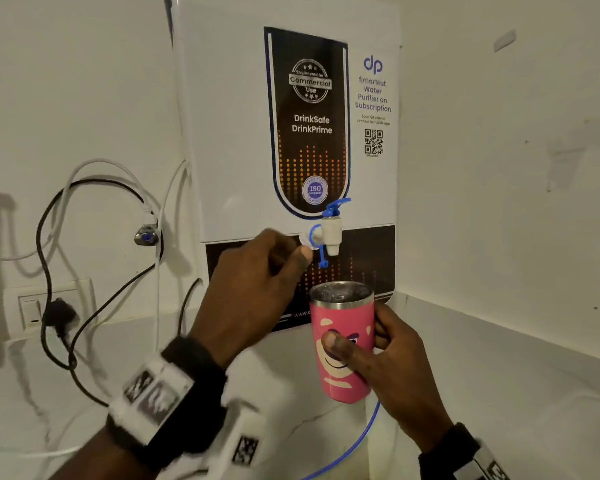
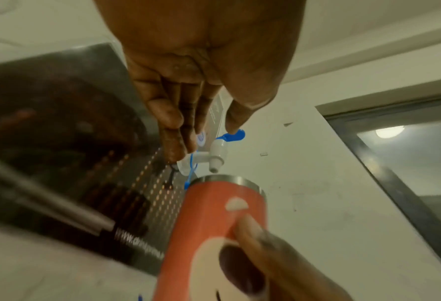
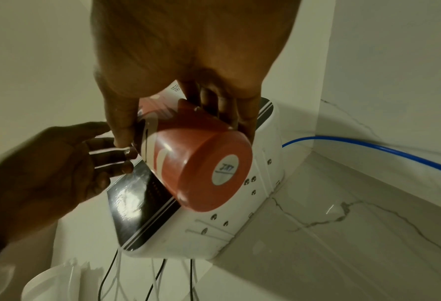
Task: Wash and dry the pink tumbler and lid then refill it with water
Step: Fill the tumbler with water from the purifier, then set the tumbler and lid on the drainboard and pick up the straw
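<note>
A: Entry, right hand [image 1: 392, 355]. You have it wrapped round the pink tumbler [image 1: 342, 344]: thumb [image 1: 343, 346] across the printed face, fingers curled behind the far wall. The grip sits mid-body, presumably so the rim stays clear for filling.

B: And the left hand [image 1: 257, 289]?

A: Yours is raised beside the tap [image 1: 331, 233] of the water purifier [image 1: 229, 133], fingers loosely extended, holding nothing. From the left wrist view the fingertips [image 2: 174, 150] are near the tap's base and the thumb is close to the blue lever [image 2: 233, 136]; contact is not clear. Reads as reaching to work the lever.

B: Tumbler position?

A: Held in the air, just under the spout, mouth directly below it. Not resting on the marble surface [image 1: 499, 375]. That placement lets water drop straight in.

B: Orientation?

A: Long axis near vertical, open steel rim up, base down; a slight tilt at most. The right wrist view shows the round base with its sticker [image 3: 226, 172] facing the camera.

B: Water inside?

A: The interior looks dark with a glint; level cannot be told. No stream is visible at the spout.

B: Lid?

A: Not in view. Judged stage: the refill, washing and drying apparently done.

B: Anything nearby?

A: A blue tube [image 1: 357, 441] passes below the tumbler; cables [image 1: 54, 237] hang left of the purifier.
</note>
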Available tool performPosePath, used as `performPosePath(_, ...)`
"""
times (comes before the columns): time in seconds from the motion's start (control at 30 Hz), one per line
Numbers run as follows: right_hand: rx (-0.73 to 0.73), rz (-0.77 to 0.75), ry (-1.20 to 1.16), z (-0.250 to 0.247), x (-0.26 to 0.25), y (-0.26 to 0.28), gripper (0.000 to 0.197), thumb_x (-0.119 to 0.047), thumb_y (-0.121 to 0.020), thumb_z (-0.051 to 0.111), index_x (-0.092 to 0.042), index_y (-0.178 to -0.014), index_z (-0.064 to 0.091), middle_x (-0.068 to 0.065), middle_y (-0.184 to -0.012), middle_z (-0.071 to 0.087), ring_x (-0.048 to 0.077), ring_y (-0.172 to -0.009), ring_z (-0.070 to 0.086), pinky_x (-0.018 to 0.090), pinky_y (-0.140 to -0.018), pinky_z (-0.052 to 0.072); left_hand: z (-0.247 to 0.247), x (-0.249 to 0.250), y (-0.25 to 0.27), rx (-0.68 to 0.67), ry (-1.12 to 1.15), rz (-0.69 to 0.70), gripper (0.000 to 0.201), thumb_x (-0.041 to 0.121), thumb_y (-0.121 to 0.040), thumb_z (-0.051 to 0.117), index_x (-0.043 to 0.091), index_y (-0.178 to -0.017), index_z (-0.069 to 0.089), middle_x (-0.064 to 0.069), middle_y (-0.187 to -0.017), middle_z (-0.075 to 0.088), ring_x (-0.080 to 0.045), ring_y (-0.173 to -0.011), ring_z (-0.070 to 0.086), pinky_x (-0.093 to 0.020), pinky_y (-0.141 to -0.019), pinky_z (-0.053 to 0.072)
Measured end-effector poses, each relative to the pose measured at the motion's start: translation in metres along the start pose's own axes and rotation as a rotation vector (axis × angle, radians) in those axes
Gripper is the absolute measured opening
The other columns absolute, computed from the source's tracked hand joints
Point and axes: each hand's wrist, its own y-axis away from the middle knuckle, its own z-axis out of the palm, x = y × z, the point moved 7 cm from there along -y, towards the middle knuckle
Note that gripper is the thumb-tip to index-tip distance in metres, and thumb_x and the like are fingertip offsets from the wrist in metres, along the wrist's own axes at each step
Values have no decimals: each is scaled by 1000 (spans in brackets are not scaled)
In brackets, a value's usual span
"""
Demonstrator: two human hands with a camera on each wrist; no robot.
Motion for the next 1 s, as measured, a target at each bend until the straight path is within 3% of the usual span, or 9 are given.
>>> performPosePath(0.1,-50,14,-35,8,2,22,64,-60,-58,87,-44,-113,59,-31,-101,71,-6,-93,70,14,-65,57,6,-24,51,-25,102,-129,49,75,-90,51,31,-94,73,20,-79,75,3,-77,70,-12,-67,49)
performPosePath(0.23,-155,18,-69,25,8,64,81,-59,-50,89,-39,-123,59,-20,-108,74,5,-97,73,21,-74,60,27,-55,127,-196,245,-316,74,93,-72,61,42,-125,68,32,-108,74,12,-107,66,-17,-89,51)
performPosePath(0.4,-246,1,-76,54,19,130,98,-87,-54,75,-32,-132,58,-15,-117,74,7,-105,72,21,-81,59,35,-66,213,-313,416,-468,78,66,-68,88,55,-136,50,42,-131,61,20,-121,55,-5,-82,51)
performPosePath(0.5,-289,60,-88,78,39,168,83,-58,-64,89,-29,-134,57,-14,-119,73,9,-108,72,23,-82,59,23,-84,255,-275,428,-564,88,45,-69,98,48,-142,49,32,-134,64,11,-125,60,-15,-89,55)
performPosePath(0.6,-342,102,-64,104,63,207,80,-15,-65,97,-30,-133,58,-15,-119,73,9,-110,71,26,-83,59,5,-100,297,-239,398,-636,98,49,-62,99,43,-146,48,23,-138,66,1,-131,61,-33,-101,54)
performPosePath(0.73,-433,161,-119,147,86,257,87,-1,-61,96,-25,-135,57,-4,-124,72,21,-112,71,48,-88,60,-21,-111,347,-195,366,-712,90,29,-61,103,38,-136,55,23,-125,72,1,-117,68,-15,-88,54)
performPosePath(0.83,-462,223,-208,180,96,291,84,-8,-64,97,-18,-136,55,5,-127,70,28,-114,69,58,-91,56,-40,-126,384,-153,346,-779,85,17,-64,103,35,-134,60,19,-125,73,-3,-118,69,-22,-91,57)
performPosePath(0.93,-468,287,-269,211,98,318,84,-48,-69,93,-17,-136,54,-1,-129,69,23,-119,67,45,-98,55,-62,-147,419,-94,350,-841,84,10,-62,103,32,-133,63,17,-124,74,-3,-118,69,-20,-90,57)
performPosePath(1.0,-528,334,-235,234,102,337,86,-51,-69,91,-18,-139,51,-9,-129,68,17,-120,66,34,-99,54,-76,-162,441,-63,348,-880,84,7,-61,103,30,-132,63,17,-122,74,-3,-117,69,-18,-87,56)
